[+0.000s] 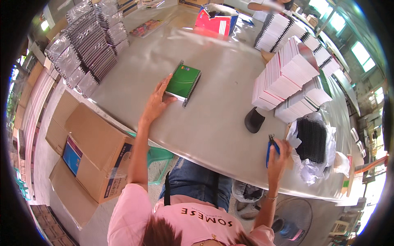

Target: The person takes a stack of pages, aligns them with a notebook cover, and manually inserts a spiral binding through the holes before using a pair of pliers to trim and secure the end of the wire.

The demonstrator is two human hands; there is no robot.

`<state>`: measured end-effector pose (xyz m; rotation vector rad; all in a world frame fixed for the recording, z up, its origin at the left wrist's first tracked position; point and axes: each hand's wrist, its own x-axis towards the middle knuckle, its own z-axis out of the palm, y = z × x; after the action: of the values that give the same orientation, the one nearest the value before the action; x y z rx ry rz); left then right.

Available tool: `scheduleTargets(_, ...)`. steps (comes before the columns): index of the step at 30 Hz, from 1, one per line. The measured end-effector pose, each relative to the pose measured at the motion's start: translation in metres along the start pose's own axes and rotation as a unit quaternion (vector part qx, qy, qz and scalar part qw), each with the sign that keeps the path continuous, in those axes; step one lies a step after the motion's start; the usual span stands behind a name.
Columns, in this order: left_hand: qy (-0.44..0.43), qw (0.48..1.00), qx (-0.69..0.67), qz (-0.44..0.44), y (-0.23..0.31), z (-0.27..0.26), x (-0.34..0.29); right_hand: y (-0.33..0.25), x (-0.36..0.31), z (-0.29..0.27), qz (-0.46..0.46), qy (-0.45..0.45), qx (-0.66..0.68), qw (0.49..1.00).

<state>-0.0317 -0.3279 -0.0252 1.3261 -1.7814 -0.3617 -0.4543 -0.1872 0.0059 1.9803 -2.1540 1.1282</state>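
A small green-covered spiral notebook [183, 80] lies at a slant on the table, its black wire coil standing out past the cover at both ends. My left hand [156, 100] grips its left side, fingers along the edge and thumb at the lower corner. At the table's right front, my right hand [280, 155] is closed around blue-handled cutting pliers [270, 148], jaws pointing away from me. Just beyond the pliers sits a dark, rounded object [254, 120] whose kind I cannot make out. To the right, a bundle of black binding coils [312, 139] rests in crumpled white wrapping.
Tall stacks of paper blocks [283, 74] stand at the right; plastic-wrapped spiral notebooks [88, 47] are piled at the far left. A red-and-blue box [213, 25] is at the back. An open carton [94, 143] and a fan [292, 221] flank me below the table [217, 119].
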Motion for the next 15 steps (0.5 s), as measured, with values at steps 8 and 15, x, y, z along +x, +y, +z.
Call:
scheduleTargets(8, 0.022, 0.998, -0.055, -0.018, 0.003, 0.002, 0.001, 0.019, 0.084, -0.071, -0.056, 0.244, 0.174, 0.952)
scheduleTargets(15, 0.005, 0.986, -0.153, -0.061, 0.003, -0.012, -0.010, 0.070, 0.150, -0.109, -0.003, 0.277, 0.300, 0.913)
